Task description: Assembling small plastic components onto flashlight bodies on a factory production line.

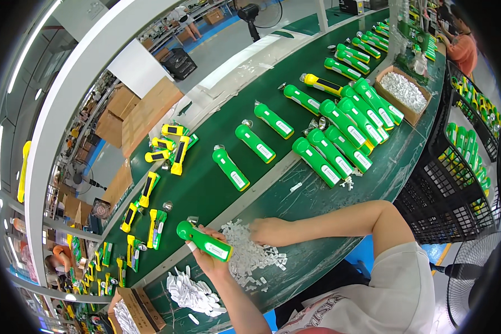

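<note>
My left hand (210, 260) is closed round a green flashlight (207, 241) with a yellow end and a white strip on its body; its silver reflector head (192, 220) sticks out at the far end. Beside it, my right hand (273, 231) reaches into a heap of small white plastic pieces (245, 257), and its fingertips are hidden there. Nearer the left forearm lies a second heap of longer white plastic pieces (193, 293). A row of similar green flashlights (255, 143) lies beyond my hands, with several more grouped (339, 149) to the right.
A cardboard box of white pieces (403, 92) stands at the far right of the green table, another box (140, 313) at the lower left. Yellow and green flashlights (179, 156) lie along the left side. Black crates (440, 183) and a fan (476, 275) stand right.
</note>
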Demonstrator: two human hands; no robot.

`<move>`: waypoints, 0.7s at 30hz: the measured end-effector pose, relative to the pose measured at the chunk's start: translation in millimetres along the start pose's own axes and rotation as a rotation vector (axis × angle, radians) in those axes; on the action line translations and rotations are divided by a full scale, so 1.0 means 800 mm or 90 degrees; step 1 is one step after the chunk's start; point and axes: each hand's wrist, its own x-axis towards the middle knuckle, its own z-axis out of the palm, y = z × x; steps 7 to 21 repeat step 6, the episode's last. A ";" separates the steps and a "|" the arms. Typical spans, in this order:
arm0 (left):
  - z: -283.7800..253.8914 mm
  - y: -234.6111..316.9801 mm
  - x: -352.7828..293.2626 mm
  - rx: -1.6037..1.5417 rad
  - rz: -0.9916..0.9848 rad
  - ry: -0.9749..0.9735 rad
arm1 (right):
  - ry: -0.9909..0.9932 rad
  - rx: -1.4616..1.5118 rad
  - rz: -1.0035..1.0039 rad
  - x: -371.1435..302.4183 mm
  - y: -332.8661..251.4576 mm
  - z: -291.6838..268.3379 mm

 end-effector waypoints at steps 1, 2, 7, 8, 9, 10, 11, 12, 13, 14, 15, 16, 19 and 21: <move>-0.004 0.003 -0.001 0.014 0.011 0.017 | -0.005 0.000 -0.002 0.002 0.000 -0.002; -0.008 0.007 -0.002 0.028 0.023 0.033 | -0.043 0.013 0.020 0.004 0.003 -0.005; -0.020 0.014 -0.010 0.306 0.056 -0.019 | -0.038 0.071 0.027 0.009 -0.010 -0.058; -0.020 0.014 -0.010 0.306 0.056 -0.019 | -0.038 0.071 0.027 0.009 -0.010 -0.058; -0.020 0.014 -0.010 0.306 0.056 -0.019 | -0.038 0.071 0.027 0.009 -0.010 -0.058; -0.020 0.014 -0.010 0.306 0.056 -0.019 | -0.038 0.071 0.027 0.009 -0.010 -0.058; -0.020 0.014 -0.010 0.306 0.056 -0.019 | -0.038 0.071 0.027 0.009 -0.010 -0.058; -0.020 0.014 -0.010 0.306 0.056 -0.019 | -0.038 0.071 0.027 0.009 -0.010 -0.058; -0.020 0.014 -0.010 0.306 0.056 -0.019 | -0.038 0.071 0.027 0.009 -0.010 -0.058; -0.020 0.014 -0.010 0.306 0.056 -0.019 | -0.038 0.071 0.027 0.009 -0.010 -0.058; -0.020 0.014 -0.010 0.306 0.056 -0.019 | -0.038 0.071 0.027 0.009 -0.010 -0.058; -0.020 0.014 -0.010 0.306 0.056 -0.019 | -0.038 0.071 0.027 0.009 -0.010 -0.058; -0.020 0.014 -0.010 0.306 0.056 -0.019 | -0.038 0.071 0.027 0.009 -0.010 -0.058; -0.020 0.014 -0.010 0.306 0.056 -0.019 | -0.038 0.071 0.027 0.009 -0.010 -0.058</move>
